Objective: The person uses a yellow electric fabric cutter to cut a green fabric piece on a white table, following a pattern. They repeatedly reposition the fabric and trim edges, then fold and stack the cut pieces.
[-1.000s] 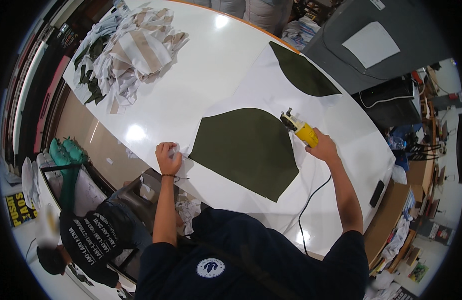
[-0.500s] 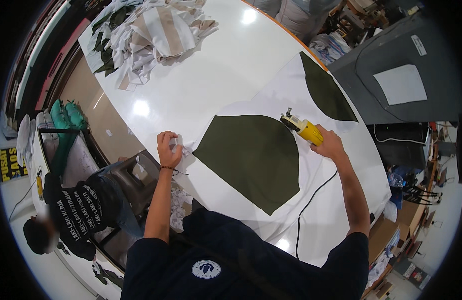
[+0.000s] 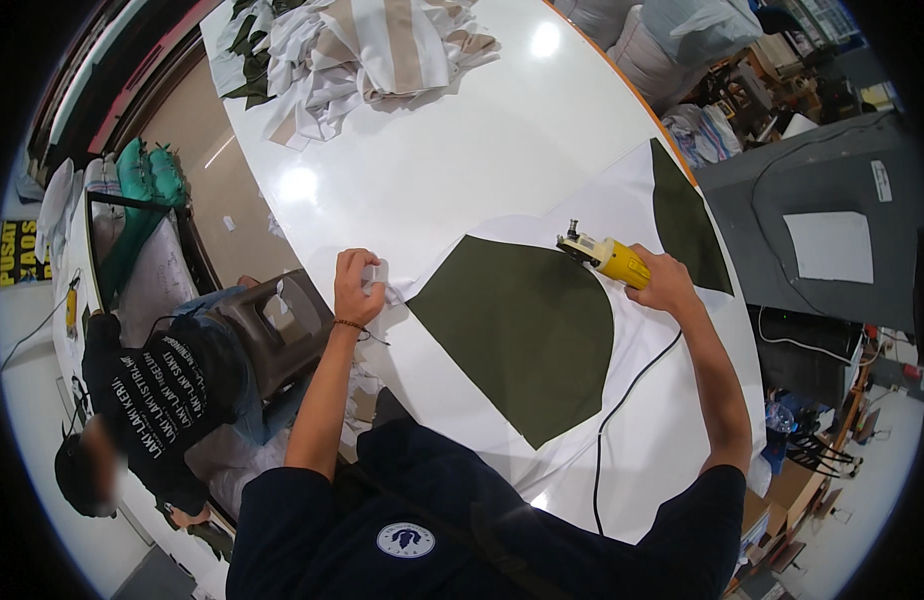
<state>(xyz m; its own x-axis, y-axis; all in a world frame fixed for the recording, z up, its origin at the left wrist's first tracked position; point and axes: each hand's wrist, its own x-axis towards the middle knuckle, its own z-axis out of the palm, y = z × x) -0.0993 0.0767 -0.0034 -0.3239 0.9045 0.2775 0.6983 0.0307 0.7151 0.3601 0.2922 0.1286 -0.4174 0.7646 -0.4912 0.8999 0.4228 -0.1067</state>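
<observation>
One cutter (image 3: 612,260) in right hand (image 3: 668,281) at cloth (image 3: 532,335) edge; left hand (image 3: 358,288) apart, grip unclear.

Flat green panel (image 3: 527,335), yellow cutter (image 3: 612,260) at its edge

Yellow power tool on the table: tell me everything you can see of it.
The yellow power tool has a stubby body, plastic by its look, and a pale-and-dark head with a small metallic post. The right hand grips its rear; the head points left, at the upper edge of the dark green fabric. A black cord, apparently its own, curves toward the person. Whether it's running: can't tell.
</observation>
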